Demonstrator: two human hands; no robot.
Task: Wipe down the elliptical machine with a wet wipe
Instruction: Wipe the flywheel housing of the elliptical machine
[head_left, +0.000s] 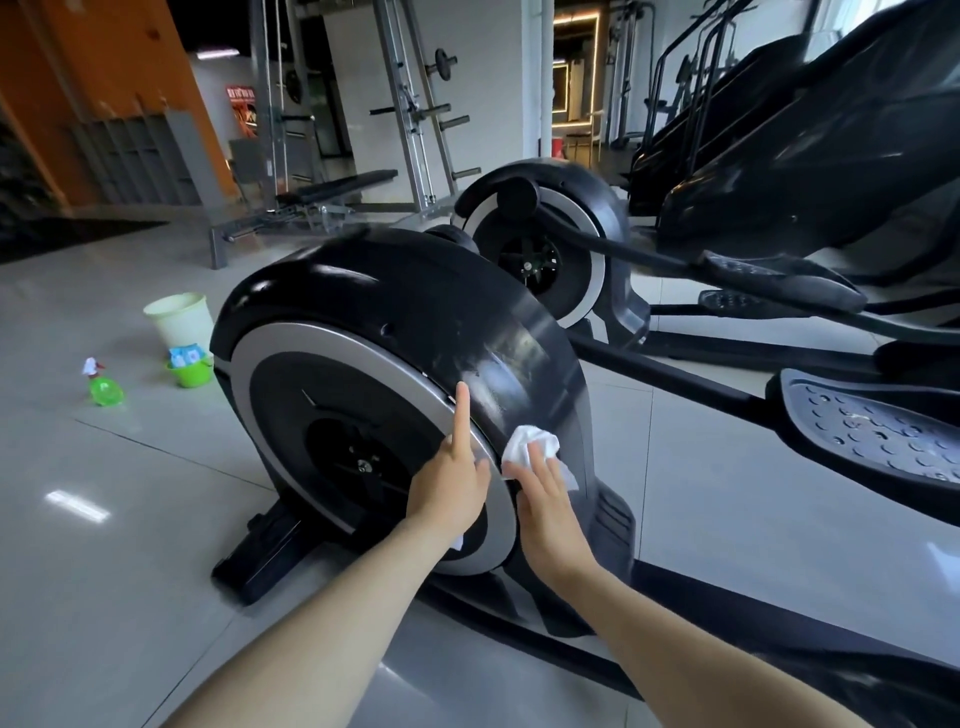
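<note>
The elliptical machine (374, 332) occupies the centre of the view, with its black flywheel housing and silver ring facing the person.

**Hands**
- Right hand (545, 506): fingers extended and laid flat on the wet wipe (527, 447), pressing it against the black housing at the 4 o'clock edge of the silver ring. The white wipe is bunched beyond the fingertips and also shows along the hand's 3 o'clock side.
- Left hand (448, 491): index finger straight, with its tip touching the seam between the silver ring and the black shroud. The other fingers are folded toward the palm. A small white patch shows under the wrist, and it cannot be told whether this hand holds anything.

**Surroundings**
- Foot pedal (878, 434): at 3 o'clock of the housing, on its black arm.
- Second elliptical (550, 249): at 1 o'clock, just behind the first.
- Dark stair machines (831, 135): at 2 o'clock, well apart.
- White bucket (179, 318): on the tiled floor (104, 519) at 9 o'clock.
- Small green bucket (192, 373): just in front of the white bucket, with blue-and-white packets (186, 356) in it.
- Green spray bottle (104, 387): near the buckets, further toward 9 o'clock.
- Weight bench (332, 193) and metal rack (415, 114): at 11 to 12 o'clock.

Nothing stands between the hands and the housing surface.
</note>
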